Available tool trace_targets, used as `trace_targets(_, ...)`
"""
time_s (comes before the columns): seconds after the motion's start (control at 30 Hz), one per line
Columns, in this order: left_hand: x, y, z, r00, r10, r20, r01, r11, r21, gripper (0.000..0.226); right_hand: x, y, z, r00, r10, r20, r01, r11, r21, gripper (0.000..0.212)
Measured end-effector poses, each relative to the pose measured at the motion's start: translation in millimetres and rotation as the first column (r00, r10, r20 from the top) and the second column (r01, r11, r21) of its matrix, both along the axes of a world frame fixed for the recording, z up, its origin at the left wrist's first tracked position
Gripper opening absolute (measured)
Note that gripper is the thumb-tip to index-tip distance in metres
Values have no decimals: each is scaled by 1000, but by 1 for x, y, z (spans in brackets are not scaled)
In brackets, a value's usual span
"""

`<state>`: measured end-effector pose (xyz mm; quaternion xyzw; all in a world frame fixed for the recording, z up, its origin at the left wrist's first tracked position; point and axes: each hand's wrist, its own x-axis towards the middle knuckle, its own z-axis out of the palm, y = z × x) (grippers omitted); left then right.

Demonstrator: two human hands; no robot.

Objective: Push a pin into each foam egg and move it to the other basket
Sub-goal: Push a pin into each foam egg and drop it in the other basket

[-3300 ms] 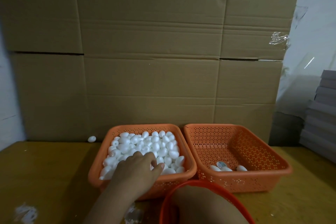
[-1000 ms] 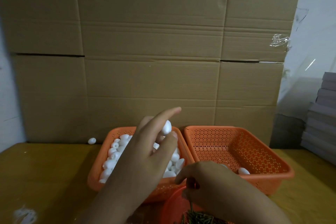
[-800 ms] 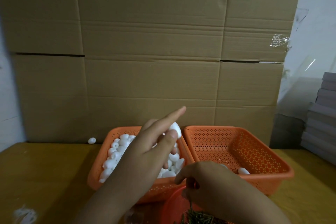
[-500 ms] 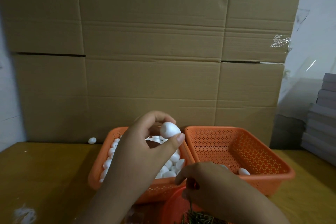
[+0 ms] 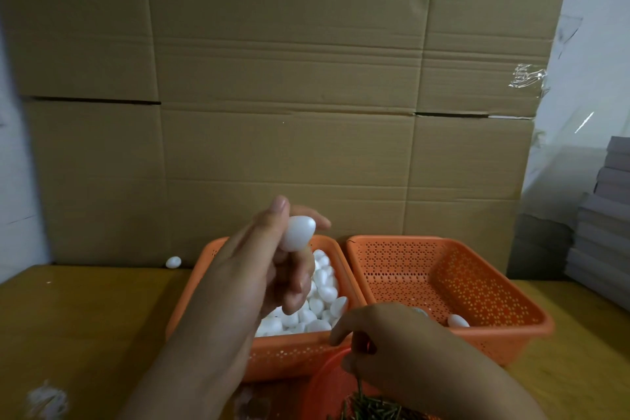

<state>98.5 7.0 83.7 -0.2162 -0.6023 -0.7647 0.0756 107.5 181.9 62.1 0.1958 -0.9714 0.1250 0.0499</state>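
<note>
Pins (image 5: pixel 371 411) lie in a red bowl (image 5: pixel 324 385) at bottom centre; right hand (image 5: pixel 402 348) fingers curl closed, pinching one. Left hand (image 5: pixel 269 269) fingers grip a foam egg (image 5: pixel 297 233), raised above the full left basket (image 5: pixel 289 351). Right basket (image 5: pixel 494 327) holds finished eggs (image 5: pixel 458 320). Yellow table (image 5: pixel 85 317), cardboard wall (image 5: pixel 289 112) behind.

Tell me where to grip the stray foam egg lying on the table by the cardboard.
Pinch the stray egg across its narrow middle, coming from above: it lies on its side on the table close to the cardboard, so a reach from behind looks blocked.
</note>
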Motion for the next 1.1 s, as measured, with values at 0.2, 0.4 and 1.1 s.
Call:
trace_targets(0.2,-8,-5,-3,962,-251,105,221,946,238,20,-6,-1,-5,999,36,36,-34,998,-51,23)
trace_targets(0.4,-7,-6,-4,985,-162,64,145,967,209,31,-3,0,-2,992,20,125,-11,997,-72,20)
trace_targets(1.1,1,7,-3,1000,21,-14,-21,999,-47,20,10,14,32,998,65,-18,-50,532,-845,16)
